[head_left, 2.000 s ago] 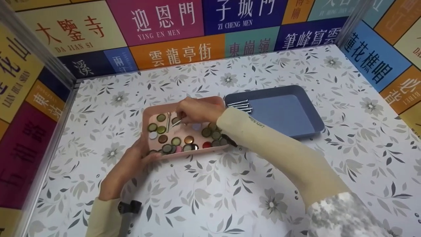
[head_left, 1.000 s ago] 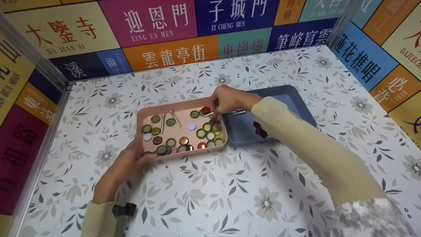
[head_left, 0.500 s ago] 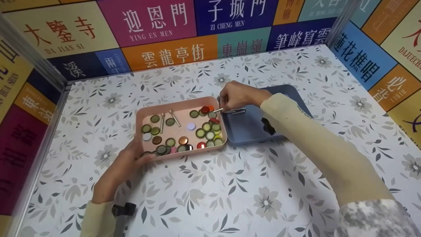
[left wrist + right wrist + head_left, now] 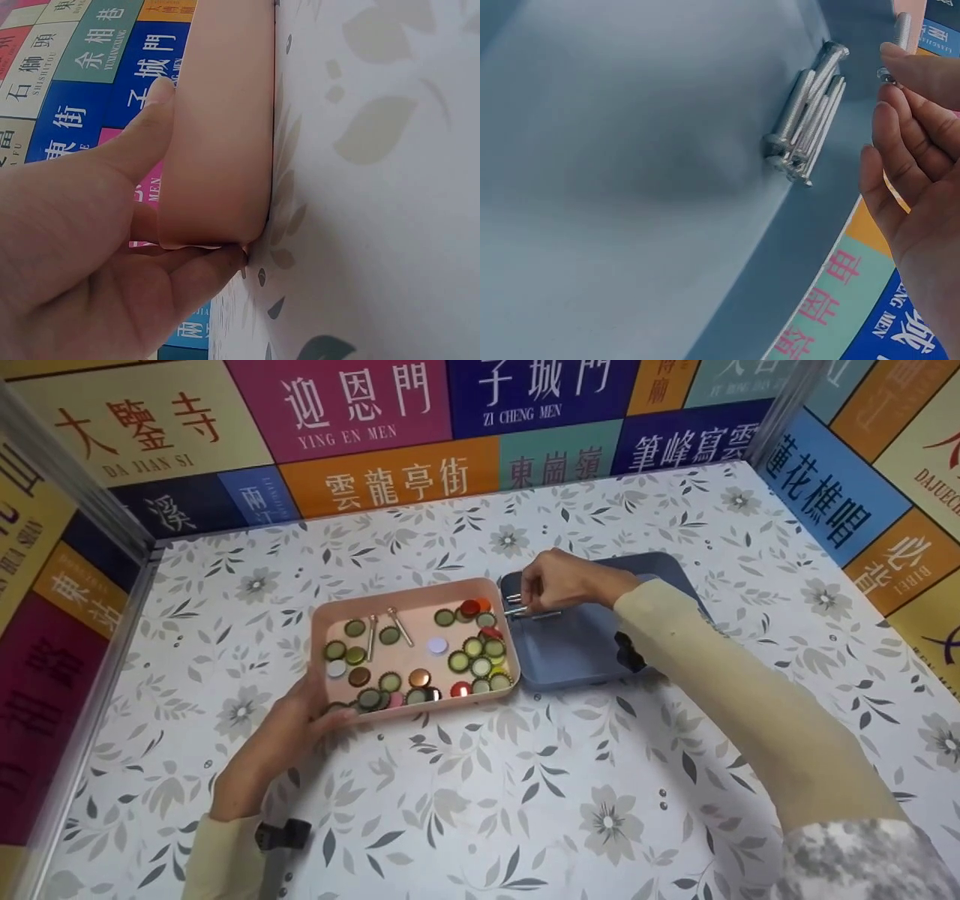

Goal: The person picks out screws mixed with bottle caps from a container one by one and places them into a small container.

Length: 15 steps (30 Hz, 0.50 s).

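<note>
My left hand grips the near left corner of a pink tray, thumb on one side and fingers round the end wall. Bottle caps in several colours lie in that tray, with two metal screws at its left part. My right hand is over the left end of a blue-grey tray. Between thumb and fingertips it pinches a silver screw, head towards the blue tray's inside. Several more screws lie bunched along the blue tray's end wall.
Both trays stand side by side on a white leaf-patterned table. Panels with Chinese lettering rise behind the table and along both sides. A black strap is on the left wrist.
My right hand has picked a screw out of the pink tray and carried it right, to the blue tray's left end. The left hand keeps its hold on the pink tray.
</note>
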Each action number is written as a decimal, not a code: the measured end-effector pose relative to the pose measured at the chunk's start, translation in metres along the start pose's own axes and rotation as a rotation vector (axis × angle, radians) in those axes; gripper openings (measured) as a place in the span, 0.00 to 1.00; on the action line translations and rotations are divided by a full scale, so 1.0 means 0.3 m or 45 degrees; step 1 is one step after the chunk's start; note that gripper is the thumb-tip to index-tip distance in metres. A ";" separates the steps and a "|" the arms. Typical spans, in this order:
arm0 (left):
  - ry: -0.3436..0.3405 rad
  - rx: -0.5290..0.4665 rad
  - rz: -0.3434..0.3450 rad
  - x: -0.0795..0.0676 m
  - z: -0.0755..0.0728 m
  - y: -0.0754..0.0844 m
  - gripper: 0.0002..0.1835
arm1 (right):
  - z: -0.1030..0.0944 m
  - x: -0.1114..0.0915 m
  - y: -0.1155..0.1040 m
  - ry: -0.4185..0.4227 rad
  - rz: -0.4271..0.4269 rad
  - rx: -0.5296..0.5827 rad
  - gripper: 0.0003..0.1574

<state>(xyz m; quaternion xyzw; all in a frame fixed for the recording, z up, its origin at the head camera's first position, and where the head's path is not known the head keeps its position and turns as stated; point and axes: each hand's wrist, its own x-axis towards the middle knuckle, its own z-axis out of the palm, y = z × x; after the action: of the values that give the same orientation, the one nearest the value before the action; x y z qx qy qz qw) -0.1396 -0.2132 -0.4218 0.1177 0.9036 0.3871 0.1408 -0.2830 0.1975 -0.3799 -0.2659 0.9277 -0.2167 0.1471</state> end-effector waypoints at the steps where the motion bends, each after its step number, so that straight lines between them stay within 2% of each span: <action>1: 0.000 0.001 -0.002 0.001 0.000 0.001 0.50 | -0.001 -0.002 0.004 0.001 0.008 0.004 0.05; 7: 0.004 0.006 0.016 0.002 0.002 0.001 0.49 | 0.003 -0.014 0.028 0.003 0.047 -0.005 0.04; 15: 0.006 0.061 0.021 -0.006 0.000 -0.002 0.50 | 0.026 -0.020 0.057 -0.033 0.022 -0.083 0.05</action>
<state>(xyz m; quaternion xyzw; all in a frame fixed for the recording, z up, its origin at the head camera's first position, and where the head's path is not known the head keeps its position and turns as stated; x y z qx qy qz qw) -0.1379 -0.2142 -0.4218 0.1276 0.9119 0.3669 0.1326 -0.2824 0.2115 -0.3939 -0.2656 0.9345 -0.1815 0.1523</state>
